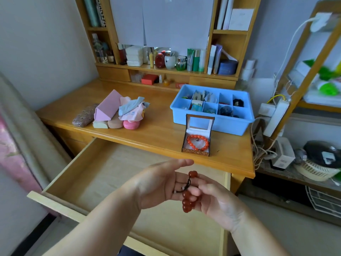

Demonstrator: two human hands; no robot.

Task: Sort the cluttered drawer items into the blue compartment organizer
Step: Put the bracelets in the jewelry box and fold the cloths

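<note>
No legible text; print on white box (283, 157) too blurred.

Wood desk (162, 133) w/ hutch shelves (166, 70), pale walls (48, 48).

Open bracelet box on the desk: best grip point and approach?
Grip the bracelet box by its low patterned base, left and right sides, coming from above-front. The lid stands upright at the back, against the blue organizer, and the orange bracelet lies loose inside.

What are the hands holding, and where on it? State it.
A dark red bead bracelet. The right hand pinches its lower beads; the upper beads and cord lie against the fingers of the left hand.
</note>
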